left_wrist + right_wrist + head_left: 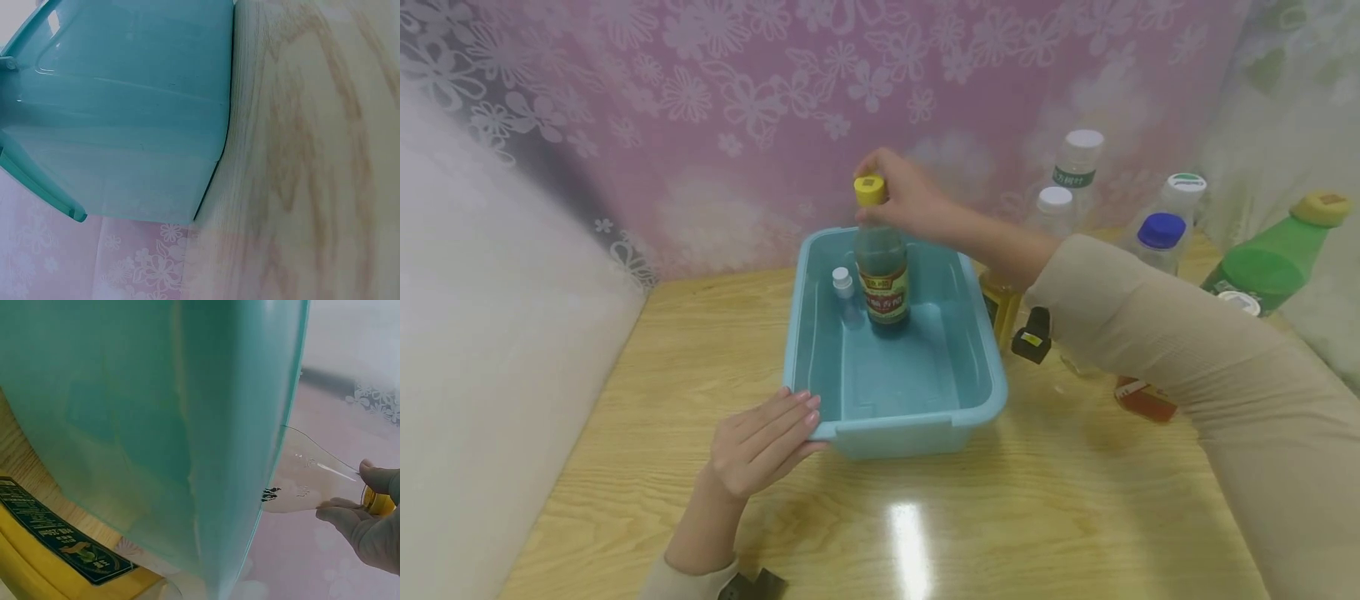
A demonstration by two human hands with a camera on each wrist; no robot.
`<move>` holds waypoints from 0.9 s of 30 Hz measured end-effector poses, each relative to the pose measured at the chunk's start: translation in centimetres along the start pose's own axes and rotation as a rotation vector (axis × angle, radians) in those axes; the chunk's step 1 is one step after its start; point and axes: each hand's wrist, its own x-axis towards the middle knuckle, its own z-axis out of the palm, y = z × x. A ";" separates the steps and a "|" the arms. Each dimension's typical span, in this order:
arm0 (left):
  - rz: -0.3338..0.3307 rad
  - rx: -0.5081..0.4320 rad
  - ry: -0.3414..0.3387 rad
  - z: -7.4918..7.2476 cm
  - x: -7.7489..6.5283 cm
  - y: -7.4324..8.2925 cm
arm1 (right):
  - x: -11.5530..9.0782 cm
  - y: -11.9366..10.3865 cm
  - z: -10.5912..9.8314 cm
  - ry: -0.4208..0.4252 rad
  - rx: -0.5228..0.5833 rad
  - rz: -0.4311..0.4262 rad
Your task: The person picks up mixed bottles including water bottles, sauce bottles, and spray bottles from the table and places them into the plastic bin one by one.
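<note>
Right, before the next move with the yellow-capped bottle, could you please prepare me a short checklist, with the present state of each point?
1. Right hand grips the yellow-capped bottle near its cap: ok.
2. Left hand is on the rim of the teal basin: ok, at the near left corner.
3. Yellow-capped bottle is upright inside the basin: ok.
4. Its base rests on the basin floor: cannot tell.
5. It does not touch the small white-capped bottle: cannot tell, they are very close.
6. Right hand is free: not ok.
</note>
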 end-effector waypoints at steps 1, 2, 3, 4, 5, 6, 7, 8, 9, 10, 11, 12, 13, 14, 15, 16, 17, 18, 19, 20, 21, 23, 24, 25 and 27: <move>0.001 0.000 0.000 0.0 0.0 0.0 | 0.1 0.1 0.0 0.002 -0.007 -0.002; 0.000 0.000 -0.002 0.0 0.0 0.0 | 0.2 0.2 0.1 0.002 -0.012 0.001; 0.001 0.000 -0.004 0.0 0.0 0.0 | 0.3 0.3 0.1 0.003 -0.012 0.002; 0.000 -0.001 -0.006 0.0 0.0 0.0 | 0.4 0.4 0.1 0.005 -0.011 0.003; 0.000 -0.001 -0.008 0.0 0.0 0.0 | 0.5 0.5 0.2 0.006 -0.008 0.002; -0.001 -0.002 -0.011 0.0 0.0 0.0 | 0.6 0.7 0.2 0.006 -0.013 0.002; -0.001 -0.004 -0.013 0.0 0.0 0.0 | 0.7 0.7 0.2 0.004 -0.014 0.002; -0.001 -0.004 -0.014 0.0 0.0 0.0 | 0.8 0.8 0.3 0.001 -0.016 0.004; -0.003 -0.004 -0.015 0.0 0.0 0.0 | 0.9 0.9 0.3 -0.001 -0.021 0.003; -0.004 -0.005 -0.014 0.0 0.0 0.0 | 1.0 1.0 0.4 -0.005 -0.028 0.005; -0.004 -0.005 -0.014 0.0 0.0 0.0 | 1.1 1.0 0.4 -0.010 -0.037 0.006; -0.005 -0.006 -0.015 0.0 0.0 0.1 | 1.1 1.1 0.4 -0.015 -0.041 0.009; -0.006 -0.006 -0.015 0.0 0.0 0.1 | 1.2 1.1 0.4 -0.021 -0.042 0.009; -0.006 -0.007 -0.015 0.0 0.0 0.1 | 1.2 1.1 0.4 -0.025 -0.050 0.008; -0.007 -0.006 -0.015 0.0 0.0 0.1 | 1.3 1.1 0.4 -0.030 -0.058 0.005; -0.008 -0.006 -0.015 0.0 0.0 0.1 | 1.4 1.1 0.3 -0.034 -0.071 0.003; -0.009 -0.004 -0.017 0.0 0.0 0.1 | 1.5 1.1 0.2 -0.039 -0.085 -0.001; -0.010 -0.003 -0.017 -0.1 0.0 0.1 | 1.5 1.1 0.1 -0.044 -0.098 -0.004; -0.011 0.000 -0.017 -0.1 0.0 0.1 | 1.6 1.1 0.0 -0.049 -0.118 -0.010; -0.011 0.001 -0.016 -0.1 0.0 0.1 | 1.7 1.0 -0.1 -0.054 -0.137 -0.015; -0.011 0.002 -0.014 -0.1 0.0 0.1 | 1.8 1.0 -0.2 -0.061 -0.153 -0.018; -0.009 0.005 -0.010 0.0 0.0 0.0 | 1.8 1.0 -0.3 -0.072 -0.176 -0.027; -0.009 0.006 -0.008 0.0 0.0 0.0 | 1.8 1.0 -0.3 -0.081 -0.184 -0.029; -0.008 0.006 -0.007 0.0 0.0 0.0 | 1.8 1.0 -0.3 -0.088 -0.188 -0.033; -0.008 0.006 -0.005 0.0 0.0 0.0 | 1.7 1.1 -0.4 -0.095 -0.182 -0.030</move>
